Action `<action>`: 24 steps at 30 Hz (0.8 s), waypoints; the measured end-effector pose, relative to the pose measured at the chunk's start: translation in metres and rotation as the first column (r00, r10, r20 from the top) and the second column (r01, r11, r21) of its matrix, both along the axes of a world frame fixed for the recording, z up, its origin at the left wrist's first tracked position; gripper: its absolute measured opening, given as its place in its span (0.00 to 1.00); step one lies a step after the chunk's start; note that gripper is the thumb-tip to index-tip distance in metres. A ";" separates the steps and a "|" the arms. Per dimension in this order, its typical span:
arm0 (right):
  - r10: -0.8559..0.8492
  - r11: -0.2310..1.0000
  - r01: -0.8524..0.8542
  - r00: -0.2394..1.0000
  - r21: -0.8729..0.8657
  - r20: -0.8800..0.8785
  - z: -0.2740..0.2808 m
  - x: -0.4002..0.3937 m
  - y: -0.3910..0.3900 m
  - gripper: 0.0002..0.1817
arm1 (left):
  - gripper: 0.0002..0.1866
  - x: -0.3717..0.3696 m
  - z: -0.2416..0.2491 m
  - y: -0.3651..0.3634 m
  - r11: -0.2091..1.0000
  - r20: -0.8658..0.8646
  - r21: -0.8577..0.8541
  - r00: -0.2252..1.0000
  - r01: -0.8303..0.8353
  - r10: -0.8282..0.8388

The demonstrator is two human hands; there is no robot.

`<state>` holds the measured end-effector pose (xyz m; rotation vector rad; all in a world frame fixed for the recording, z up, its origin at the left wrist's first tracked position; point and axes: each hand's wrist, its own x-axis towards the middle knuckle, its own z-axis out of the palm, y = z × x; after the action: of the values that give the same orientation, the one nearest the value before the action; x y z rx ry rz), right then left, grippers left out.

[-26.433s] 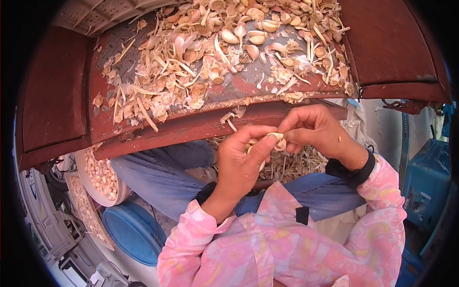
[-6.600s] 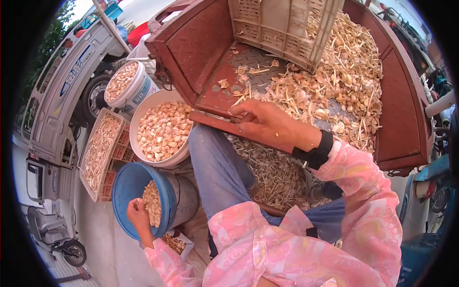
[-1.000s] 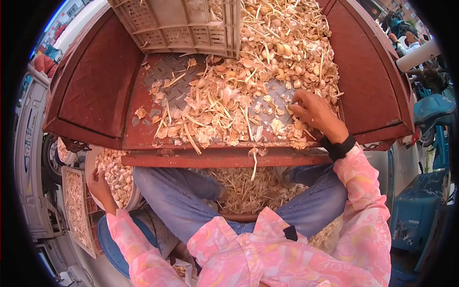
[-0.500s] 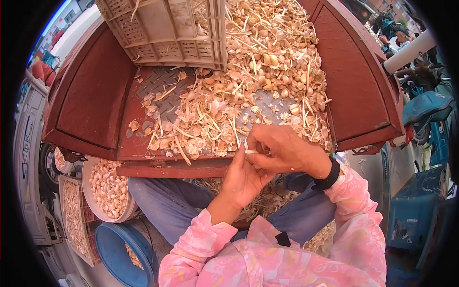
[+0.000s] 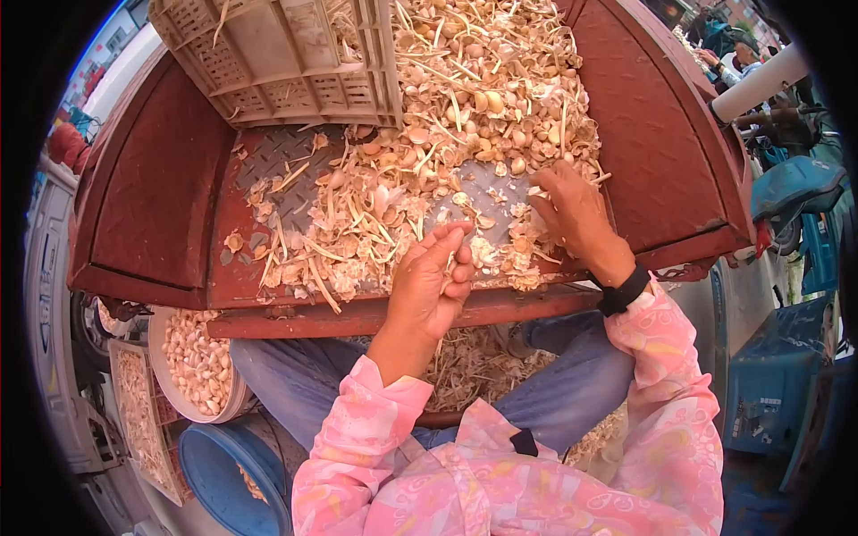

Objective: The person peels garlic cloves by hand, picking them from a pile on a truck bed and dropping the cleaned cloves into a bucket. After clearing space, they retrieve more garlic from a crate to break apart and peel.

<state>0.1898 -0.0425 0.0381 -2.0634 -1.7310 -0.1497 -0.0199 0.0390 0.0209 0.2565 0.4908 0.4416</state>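
My left hand (image 5: 435, 279) is raised over the cart's front edge, its fingers curled and the thumb pressed to the index finger. Whatever lies inside those fingers is hidden. Farther right, my right hand (image 5: 579, 214) reaches down at the heap, fingertips bent together around a pale garlic clove (image 5: 536, 190). Loose garlic cloves, papery skins and dry stalks form the heap (image 5: 500, 98) on the metal cart bed (image 5: 487, 183). More skins (image 5: 357, 241) lie in front of my left hand.
A plastic crate (image 5: 286, 71) leans at the back left of the red cart (image 5: 666, 134). Below left stand a white bucket of cloves (image 5: 197, 357), a crate of garlic bits (image 5: 138, 411) and a blue bucket (image 5: 228, 473). A blue scooter (image 5: 778, 375) is at right.
My hands were together at a pale clove and have come apart. The right hand moved forward and right to the heap; the left lifted slightly and curled its fingers.
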 end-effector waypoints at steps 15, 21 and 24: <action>0.067 0.938 -0.289 0.691 -0.191 -0.720 -0.006 -0.015 0.004 0.09 | 0.13 -0.379 -0.002 -0.005 0.447 -0.458 0.804 0.071 -0.391 0.886; 0.001 0.940 -0.330 0.269 -0.091 -0.963 0.011 -0.024 0.004 0.09 | 0.13 -0.566 -0.151 -0.081 0.793 -0.637 0.512 -0.474 0.330 0.608; 0.104 0.898 -0.435 0.066 0.066 -0.992 0.030 -0.035 -0.006 0.09 | 0.12 -0.422 -0.065 -0.066 0.551 -0.361 0.677 -0.431 0.489 0.827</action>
<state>0.1545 -0.0490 0.0686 -1.1740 -1.0999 1.3904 -0.4418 -0.0272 -0.0443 1.6710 2.4284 0.9275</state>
